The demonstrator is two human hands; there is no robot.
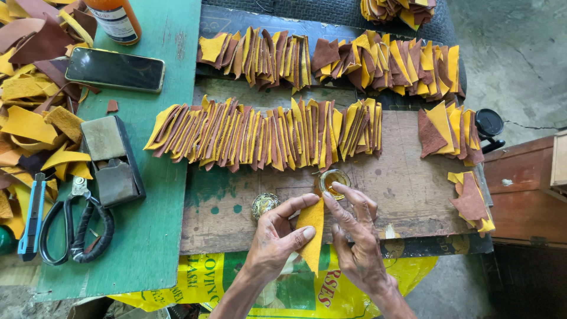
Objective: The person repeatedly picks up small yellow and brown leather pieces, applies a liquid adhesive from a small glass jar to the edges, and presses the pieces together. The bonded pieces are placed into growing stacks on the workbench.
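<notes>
I see my left hand (274, 239) pinching a yellow leather piece (312, 236) between thumb and forefinger, the other fingers curled loosely behind it. The piece is a long triangle, held upright over the near edge of the wooden board (407, 195), its point hanging down toward the yellow sack (307, 289) below. My right hand (357, 236) is beside it with nothing gripped — fingers spread and slightly bent, the forefinger tip resting at the rim of a small glue jar (334, 180) that stands open on the board. The jar's lid (264, 204) lies just left of it, near my left thumb.

Across the board, beyond the jar, runs a long row (266, 133) of yellow and brown leather pieces standing on edge and overlapping. A second row (331, 59) sits farther back on the dark surface, and two smaller stacks (449, 133) and (472, 201) lie at the board's right end.

To the left, on the green table (159, 195), I can make out scissors (77, 227), a blue knife (29, 215), a grey block (112, 159) and a phone (115, 70). A heap of leather scraps (29, 106) crowds the table's far left side, and an orange bottle (117, 20) stands at the top edge — only its lower part shows.
</notes>
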